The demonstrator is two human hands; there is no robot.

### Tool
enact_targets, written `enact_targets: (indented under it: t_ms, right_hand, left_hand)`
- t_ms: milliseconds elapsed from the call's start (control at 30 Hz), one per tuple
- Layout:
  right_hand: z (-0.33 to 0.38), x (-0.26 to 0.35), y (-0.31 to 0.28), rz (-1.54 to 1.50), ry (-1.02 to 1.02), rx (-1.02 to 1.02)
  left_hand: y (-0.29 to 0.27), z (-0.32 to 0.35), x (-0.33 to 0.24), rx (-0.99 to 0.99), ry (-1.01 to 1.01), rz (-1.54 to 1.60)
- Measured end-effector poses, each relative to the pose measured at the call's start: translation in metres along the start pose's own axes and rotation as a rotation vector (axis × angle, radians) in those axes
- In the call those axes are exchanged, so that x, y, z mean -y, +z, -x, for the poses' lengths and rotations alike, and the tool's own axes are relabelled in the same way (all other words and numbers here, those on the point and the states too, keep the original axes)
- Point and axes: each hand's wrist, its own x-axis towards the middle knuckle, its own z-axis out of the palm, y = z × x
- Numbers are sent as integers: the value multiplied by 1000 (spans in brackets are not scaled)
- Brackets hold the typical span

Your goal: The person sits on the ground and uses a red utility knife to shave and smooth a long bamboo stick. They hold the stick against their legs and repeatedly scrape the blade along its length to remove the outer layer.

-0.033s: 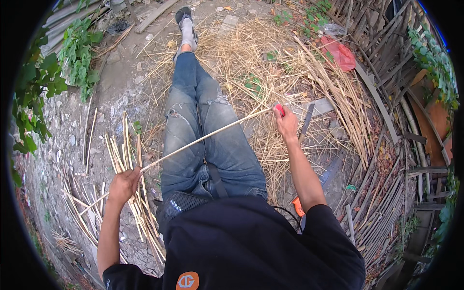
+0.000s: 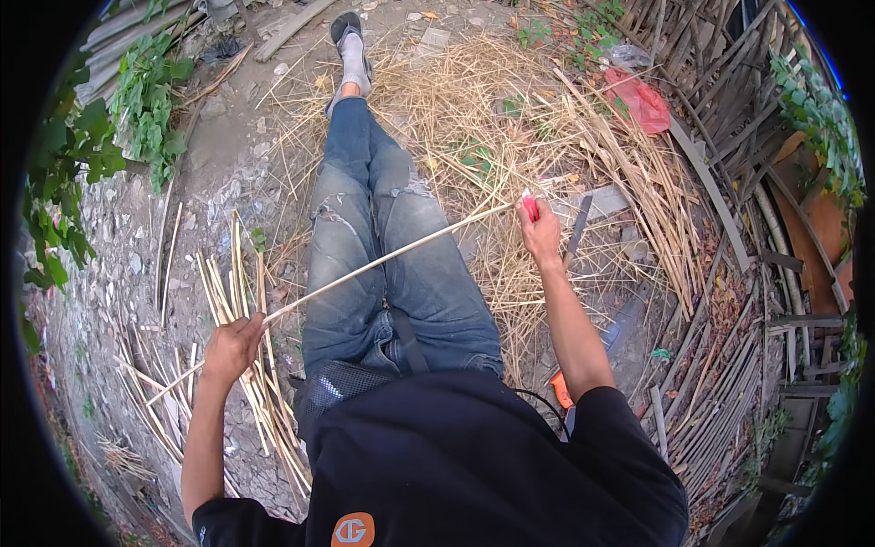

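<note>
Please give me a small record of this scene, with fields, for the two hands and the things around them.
Place: outdoor ground with stones and dry straw
Left hand: grips the near end of a long thin pale bamboo strip
Right hand: closed on a small red-handled tool at the far end of the strip
Strip position: slants across the blue-jeaned legs
Left of the legs: pile of pale split bamboo strips
Right side: stacked dark sticks, red plastic bag
Blade of the tool: cannot tell
</note>
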Motion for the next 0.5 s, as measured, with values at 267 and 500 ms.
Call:
enact_targets:
  t_ms: [267, 500]
  right_hand:
    - [-21, -20, 25, 13, -378, -141]
    - [-45, -36, 47, -466, -66, -258]
  left_hand:
    - [-4, -6, 3, 18, -17, -14]
    - [-4, -11, 4, 10, -32, -16]
